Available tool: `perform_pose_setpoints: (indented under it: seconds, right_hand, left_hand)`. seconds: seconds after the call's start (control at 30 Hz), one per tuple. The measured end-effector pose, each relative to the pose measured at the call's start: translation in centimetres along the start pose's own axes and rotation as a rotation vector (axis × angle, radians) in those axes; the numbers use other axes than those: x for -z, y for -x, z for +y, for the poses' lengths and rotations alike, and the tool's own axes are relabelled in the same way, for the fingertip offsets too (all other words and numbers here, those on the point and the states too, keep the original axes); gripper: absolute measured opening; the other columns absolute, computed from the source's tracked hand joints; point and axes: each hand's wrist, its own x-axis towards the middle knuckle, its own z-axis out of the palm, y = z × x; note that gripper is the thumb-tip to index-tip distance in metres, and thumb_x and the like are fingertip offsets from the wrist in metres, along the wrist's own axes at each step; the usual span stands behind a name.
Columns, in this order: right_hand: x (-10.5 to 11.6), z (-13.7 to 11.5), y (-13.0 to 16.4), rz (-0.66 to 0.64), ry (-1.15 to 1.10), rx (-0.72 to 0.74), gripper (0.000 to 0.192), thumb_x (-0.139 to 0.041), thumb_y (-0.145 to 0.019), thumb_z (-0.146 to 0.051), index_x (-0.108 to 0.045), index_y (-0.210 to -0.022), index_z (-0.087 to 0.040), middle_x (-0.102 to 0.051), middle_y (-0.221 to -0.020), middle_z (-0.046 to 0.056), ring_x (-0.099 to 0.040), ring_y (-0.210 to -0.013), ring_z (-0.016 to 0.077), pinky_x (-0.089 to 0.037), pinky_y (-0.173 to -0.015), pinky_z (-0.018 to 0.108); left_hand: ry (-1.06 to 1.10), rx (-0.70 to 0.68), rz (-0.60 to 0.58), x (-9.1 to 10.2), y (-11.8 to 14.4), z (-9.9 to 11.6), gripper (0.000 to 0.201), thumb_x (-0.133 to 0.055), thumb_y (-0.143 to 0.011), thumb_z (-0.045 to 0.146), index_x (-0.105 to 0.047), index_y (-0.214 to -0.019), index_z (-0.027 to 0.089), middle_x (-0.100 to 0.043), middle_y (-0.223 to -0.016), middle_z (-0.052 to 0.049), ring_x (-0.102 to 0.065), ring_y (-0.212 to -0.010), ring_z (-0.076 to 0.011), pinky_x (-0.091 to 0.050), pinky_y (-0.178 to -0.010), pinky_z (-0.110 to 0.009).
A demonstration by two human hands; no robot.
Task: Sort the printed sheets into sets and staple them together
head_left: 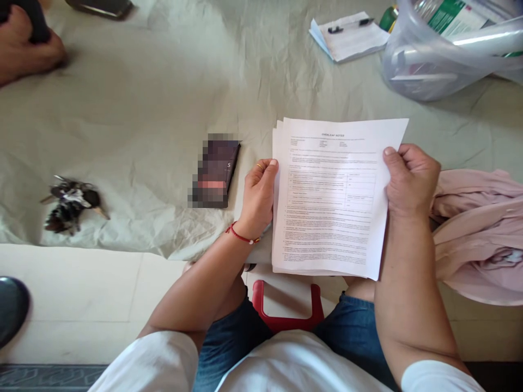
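Between my two hands is a small stack of printed paper sheets (327, 218), held up over the table's near edge. The top sheet is headed "OVERLEAF NOTES" and carries dense small text with a boxed table. My left hand (261, 190) pinches the stack's left edge, thumb on top; a red string bracelet is on that wrist. At the upper right edge, my right hand (412, 177) grips the sheets, its thumb on the front and its fingers behind. The sheet edges are slightly fanned at the left. Left of my left hand lies a dark phone (216, 174), partly pixelated.
A crumpled grey-green cloth (143, 109) covers the table. On it lie a bunch of keys (73, 201), a notepad (359, 41) with a pen (351, 25), and a clear plastic container (425, 76). Pink fabric (482, 234) is at right. Another person's hand (28, 49) is at upper left.
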Motion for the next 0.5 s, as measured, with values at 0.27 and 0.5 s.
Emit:
perform_pose_setpoints:
  seconds: [0.27, 0.5]
  right_hand:
    - [-0.4, 0.1, 0.6, -0.037, 0.0, -0.006, 0.029, -0.087, -0.092, -0.053, -0.077, -0.081, -0.028, -0.061, -0.071, -0.004, -0.048, -0.064, 0.0162, -0.041, -0.061, 0.031]
    - [-0.4, 2.6, 0.0, -0.056, -0.049, -0.12, 0.027, -0.093, -0.087, -0.051, -0.078, -0.096, -0.031, -0.069, -0.082, -0.003, -0.063, -0.075, 0.0187, -0.055, -0.07, 0.033]
  left_hand:
    - [0.022, 0.058, -0.103, 0.1, 0.1, 0.3, 0.044, -0.104, -0.079, 0.052, -0.074, -0.095, 0.023, -0.081, -0.097, -0.004, -0.073, -0.086, -0.0184, -0.061, -0.08, -0.031]
    - [0.004, 0.018, -0.135, 0.3, 0.0, 0.3, 0.041, -0.104, -0.079, 0.05, -0.074, -0.09, 0.024, -0.078, -0.093, -0.003, -0.07, -0.081, -0.018, -0.059, -0.076, -0.031]
